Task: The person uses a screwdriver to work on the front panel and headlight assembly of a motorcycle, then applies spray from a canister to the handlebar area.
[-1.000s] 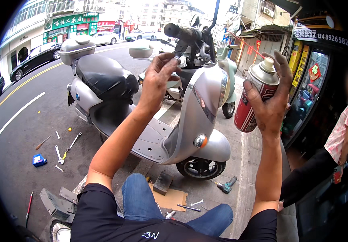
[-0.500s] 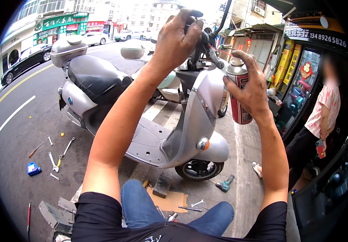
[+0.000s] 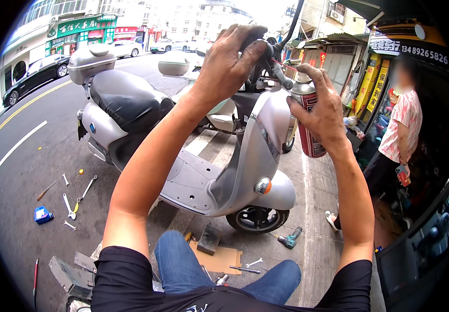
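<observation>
My left hand [image 3: 229, 65] is closed round the scooter's handlebar grip [image 3: 266, 51], which it mostly hides. In my right hand [image 3: 324, 112] is an upright red spray can [image 3: 311, 136], with the index finger on its top. A thin red straw [image 3: 283, 64] runs from the nozzle toward the brake lever area beside the grip. The silver electric scooter [image 3: 271, 117] stands before me, its front wheel [image 3: 258, 219] near my knees. Whether spray comes out I cannot make out.
Several wrenches [image 3: 69, 207] and a blue bottle [image 3: 42, 215] lie on the pavement at left. A cordless drill [image 3: 290, 238] rests by the front wheel, near a cardboard sheet [image 3: 223, 258]. A metal toolbox [image 3: 72, 277] is at lower left. A person [image 3: 402, 125] stands at right.
My left hand has come down slightly, its fingers lower over the grip. The spray can stays close to the lever. The person at right has shifted leftward.
</observation>
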### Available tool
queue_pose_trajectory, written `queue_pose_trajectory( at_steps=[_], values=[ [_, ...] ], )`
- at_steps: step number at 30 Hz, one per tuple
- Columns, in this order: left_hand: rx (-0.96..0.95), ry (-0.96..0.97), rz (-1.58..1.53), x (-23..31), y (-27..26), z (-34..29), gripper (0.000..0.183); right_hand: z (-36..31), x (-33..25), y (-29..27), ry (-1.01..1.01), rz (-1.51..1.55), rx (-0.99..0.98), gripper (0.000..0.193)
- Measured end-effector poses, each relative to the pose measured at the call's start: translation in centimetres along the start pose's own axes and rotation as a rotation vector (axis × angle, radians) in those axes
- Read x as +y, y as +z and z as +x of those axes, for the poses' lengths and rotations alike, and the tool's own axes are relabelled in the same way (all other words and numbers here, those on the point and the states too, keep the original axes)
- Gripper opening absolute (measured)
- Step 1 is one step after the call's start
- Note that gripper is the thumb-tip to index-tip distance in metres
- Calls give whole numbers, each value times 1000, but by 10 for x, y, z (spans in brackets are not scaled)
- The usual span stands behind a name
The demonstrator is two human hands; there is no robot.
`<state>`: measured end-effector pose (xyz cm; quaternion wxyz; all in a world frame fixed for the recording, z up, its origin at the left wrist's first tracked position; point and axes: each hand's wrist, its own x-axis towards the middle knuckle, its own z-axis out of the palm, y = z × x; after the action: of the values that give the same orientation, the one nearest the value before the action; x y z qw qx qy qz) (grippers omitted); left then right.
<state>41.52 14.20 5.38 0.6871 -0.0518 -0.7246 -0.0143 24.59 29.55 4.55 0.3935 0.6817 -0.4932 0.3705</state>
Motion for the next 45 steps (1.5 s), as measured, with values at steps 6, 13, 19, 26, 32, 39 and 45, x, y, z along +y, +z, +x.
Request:
queue_pose_trajectory(
  at_steps=[6,13,19,26,32,39,45],
  values=[
    [-54,-62,-64,3,-1,-2,41,-2,2,-3,33,4,-30,56],
    [-100,20,62,6,1,-19,96,-5,2,-12,48,28,-5,55],
    [-5,78,159,8,15,-21,116,-4,3,-13,33,15,-4,56],
    [94,146,382,23,24,-18,117,-9,8,-11,39,45,30,56],
    [65,127,405,32,27,-16,107,-10,15,-14,98,165,32,56],
    [-40,122,544,44,25,-13,102,-37,38,-1,281,396,219,55],
    [-34,108,667,49,43,-11,101,-67,55,33,408,647,387,56]
  ],
)
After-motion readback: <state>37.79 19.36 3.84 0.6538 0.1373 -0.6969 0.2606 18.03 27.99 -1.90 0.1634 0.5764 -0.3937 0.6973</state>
